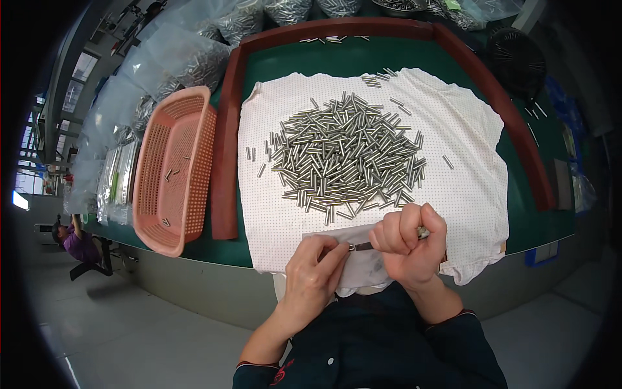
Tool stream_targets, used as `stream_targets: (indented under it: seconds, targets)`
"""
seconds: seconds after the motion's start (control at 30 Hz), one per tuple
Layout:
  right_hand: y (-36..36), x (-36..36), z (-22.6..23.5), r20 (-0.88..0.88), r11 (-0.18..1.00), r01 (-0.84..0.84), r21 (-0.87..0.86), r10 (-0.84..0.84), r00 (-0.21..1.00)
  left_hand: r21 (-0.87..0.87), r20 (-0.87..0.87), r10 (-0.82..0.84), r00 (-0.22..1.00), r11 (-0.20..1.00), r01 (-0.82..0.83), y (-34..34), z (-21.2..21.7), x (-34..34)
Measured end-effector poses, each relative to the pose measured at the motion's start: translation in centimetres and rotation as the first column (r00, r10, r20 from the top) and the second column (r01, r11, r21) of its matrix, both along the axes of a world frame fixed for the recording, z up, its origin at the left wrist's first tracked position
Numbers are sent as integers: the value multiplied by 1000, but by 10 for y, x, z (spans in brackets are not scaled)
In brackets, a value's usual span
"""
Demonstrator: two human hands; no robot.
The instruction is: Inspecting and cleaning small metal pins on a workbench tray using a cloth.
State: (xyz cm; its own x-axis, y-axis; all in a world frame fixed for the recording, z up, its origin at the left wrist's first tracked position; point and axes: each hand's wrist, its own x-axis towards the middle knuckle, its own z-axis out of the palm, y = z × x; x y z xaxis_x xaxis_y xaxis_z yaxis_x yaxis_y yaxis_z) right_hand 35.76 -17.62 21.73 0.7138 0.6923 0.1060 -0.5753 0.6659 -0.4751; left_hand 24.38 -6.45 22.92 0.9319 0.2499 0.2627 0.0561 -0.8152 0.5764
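Observation:
My left hand [308,272] is closed in a pinch, and a short metal rod [352,247] shows at its fingertips. My right hand [413,246] is wrapped in a fist round a handheld tool with a narrow, tapered metal blade [365,246]. The blade's tip meets the rod's end, or sits right beside it. Most of the tool's handle is hidden in the fist. Under both hands lies a grey cloth [363,271] at the table's near edge. Just beyond them, a large heap of short metal rods [346,152] rests on a white dotted cloth [453,188].
Dark red rails [227,149] border the green table [278,61] on the left, far and right sides. A pink plastic basket [199,188] with a few rods stands at the left. Clear bags of metal parts [194,61] line the back left. Someone in purple [81,241] sits far left.

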Motion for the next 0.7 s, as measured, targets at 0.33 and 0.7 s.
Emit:
stream_targets:
  seconds: [0.33,0.7]
  targets:
    - [4,-2,3,22,992,-10,-126,13,1000,16,74,33,997,999,-34,-1,-5,0]
    - [10,-15,4,262,974,91,-206,-34,965,-102,42,32,999,994,-28,3,-6,2]
